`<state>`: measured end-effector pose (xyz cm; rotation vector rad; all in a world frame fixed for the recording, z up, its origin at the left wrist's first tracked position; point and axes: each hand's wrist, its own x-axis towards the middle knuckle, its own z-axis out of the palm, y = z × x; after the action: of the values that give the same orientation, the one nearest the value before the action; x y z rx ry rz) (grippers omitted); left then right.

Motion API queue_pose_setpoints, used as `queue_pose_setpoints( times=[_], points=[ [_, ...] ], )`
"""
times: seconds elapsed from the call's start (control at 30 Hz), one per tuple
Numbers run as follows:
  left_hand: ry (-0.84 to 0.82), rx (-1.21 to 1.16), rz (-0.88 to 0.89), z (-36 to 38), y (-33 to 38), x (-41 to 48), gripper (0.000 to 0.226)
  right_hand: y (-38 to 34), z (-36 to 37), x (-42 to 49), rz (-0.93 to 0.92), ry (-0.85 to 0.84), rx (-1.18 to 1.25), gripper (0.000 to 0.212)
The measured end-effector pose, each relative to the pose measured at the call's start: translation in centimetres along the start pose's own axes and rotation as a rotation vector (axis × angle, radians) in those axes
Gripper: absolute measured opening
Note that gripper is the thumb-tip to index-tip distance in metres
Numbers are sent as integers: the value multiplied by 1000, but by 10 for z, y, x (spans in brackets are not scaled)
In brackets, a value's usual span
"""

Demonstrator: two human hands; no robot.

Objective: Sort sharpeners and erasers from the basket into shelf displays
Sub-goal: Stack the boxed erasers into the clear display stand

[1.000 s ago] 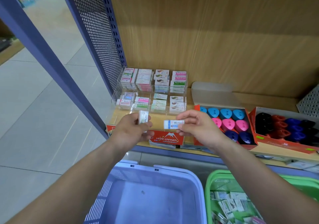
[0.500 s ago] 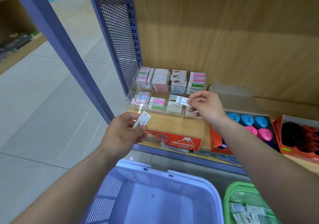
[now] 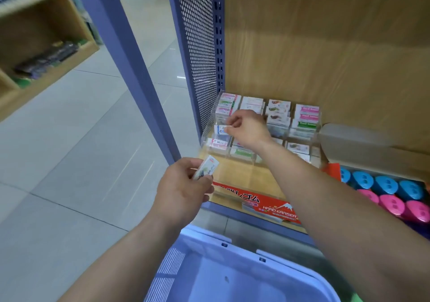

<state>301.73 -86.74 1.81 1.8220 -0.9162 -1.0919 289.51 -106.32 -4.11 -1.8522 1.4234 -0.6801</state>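
Your right hand (image 3: 246, 131) pinches blue-white wrapped eraser (image 3: 220, 129): seat it flat in clear acrylic tray (image 3: 315, 143), left slot. Left hand (image 3: 183, 190) grips white rectangular eraser (image 3: 207, 168).

Right hand (image 3: 247, 131) extended, fingers (image 3: 233, 121) pinched; left hand (image 3: 182, 191) curled, lower.

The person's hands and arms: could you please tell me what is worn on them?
The left hand and right hand are bare: no gloves, rings, watch or bracelet show. Both forearms are uncovered to the frame edge, so no sleeve is in view.
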Motion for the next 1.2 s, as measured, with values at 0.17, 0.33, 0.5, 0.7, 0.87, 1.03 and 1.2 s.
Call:
queue_pose_setpoints(
  times=[0.17, 0.33, 0.5, 0.7, 0.87, 1.03, 1.2],
  points=[
    [3, 15, -18, 0, -1, 1, 17, 0, 13, 17, -32, -29, -211, 4],
    [-1, -4, -33, 0, 0, 1, 17, 6, 19, 18, -115, 5, -407, 10],
    [-25, -16, -21, 4, 2, -1, 14, 2, 19, 23, -135, -46, -597, 15],
    [-28, -32, -23, 6, 5, -1, 15, 2, 19, 19, -162, -41, -660, 21],
    [-31, -54, -24, 5, 4, 0, 17, 9, 14, 1, -211, 46, -434, 33],
    [8, -126, -31, 2, 3, 0, 18, 4, 13, 0, -235, -215, -598, 36],
    [23, -260, -36, -2, 9, -1, 26, -6, -5, -16, -174, -229, -376, 38]
  ],
)
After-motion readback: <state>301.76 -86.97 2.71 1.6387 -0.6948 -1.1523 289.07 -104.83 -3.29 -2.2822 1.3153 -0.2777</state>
